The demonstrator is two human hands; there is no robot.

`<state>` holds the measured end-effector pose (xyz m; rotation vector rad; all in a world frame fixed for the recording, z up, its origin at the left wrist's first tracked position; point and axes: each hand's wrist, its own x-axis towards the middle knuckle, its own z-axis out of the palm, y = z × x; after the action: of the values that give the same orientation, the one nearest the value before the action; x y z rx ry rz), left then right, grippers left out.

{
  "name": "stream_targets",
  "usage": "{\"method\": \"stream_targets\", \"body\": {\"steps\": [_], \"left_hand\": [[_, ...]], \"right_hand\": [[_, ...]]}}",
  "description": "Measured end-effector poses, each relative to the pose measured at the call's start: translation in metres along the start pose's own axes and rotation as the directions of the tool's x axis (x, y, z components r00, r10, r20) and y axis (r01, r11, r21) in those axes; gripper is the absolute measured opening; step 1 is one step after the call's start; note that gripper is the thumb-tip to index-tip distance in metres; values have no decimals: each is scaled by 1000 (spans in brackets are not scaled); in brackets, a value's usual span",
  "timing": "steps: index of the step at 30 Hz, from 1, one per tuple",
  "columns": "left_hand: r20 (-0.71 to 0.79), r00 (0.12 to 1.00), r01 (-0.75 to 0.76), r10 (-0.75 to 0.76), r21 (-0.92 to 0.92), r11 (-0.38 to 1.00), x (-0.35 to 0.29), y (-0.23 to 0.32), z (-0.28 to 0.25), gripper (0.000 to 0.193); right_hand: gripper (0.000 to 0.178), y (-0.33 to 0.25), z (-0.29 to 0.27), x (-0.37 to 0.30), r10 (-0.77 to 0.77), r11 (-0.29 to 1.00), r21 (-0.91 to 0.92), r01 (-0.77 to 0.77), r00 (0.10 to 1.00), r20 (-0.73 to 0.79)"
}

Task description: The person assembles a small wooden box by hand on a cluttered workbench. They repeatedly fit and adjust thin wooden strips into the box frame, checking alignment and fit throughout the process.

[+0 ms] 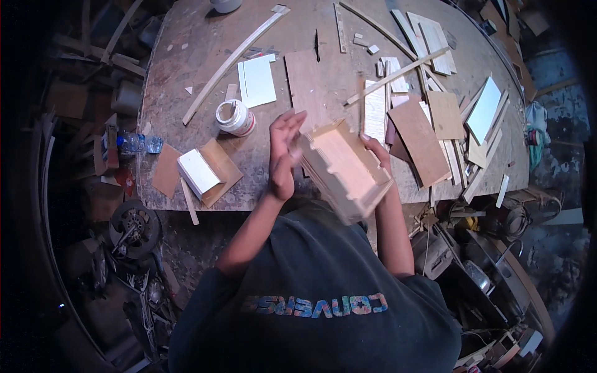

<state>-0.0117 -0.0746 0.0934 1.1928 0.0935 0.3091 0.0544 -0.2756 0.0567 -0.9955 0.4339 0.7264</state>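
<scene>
My right hand (380,155) pinches the wooden box (348,158) by its side, tilted over the near edge of the counter (177,74). My left hand (285,152), blurred, is spread beside it; I cannot tell whether they touch.

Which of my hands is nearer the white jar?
Left. The left hand is just right of the white jar; the right hand is farther right, holding the wooden box.
</scene>
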Motion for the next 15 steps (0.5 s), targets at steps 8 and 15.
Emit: {"method": "stream_targets", "body": {"steps": [8, 15], "left_hand": [[-115, 977, 199, -180, 189, 962, 7, -5, -15, 53], [-148, 963, 248, -227, 148, 957, 7, -14, -21, 47]], "right_hand": [[34, -4, 13, -6, -501, 760, -382, 526, 848, 170], [36, 10, 4, 7, -455, 817, -331, 471, 881, 130]]}}
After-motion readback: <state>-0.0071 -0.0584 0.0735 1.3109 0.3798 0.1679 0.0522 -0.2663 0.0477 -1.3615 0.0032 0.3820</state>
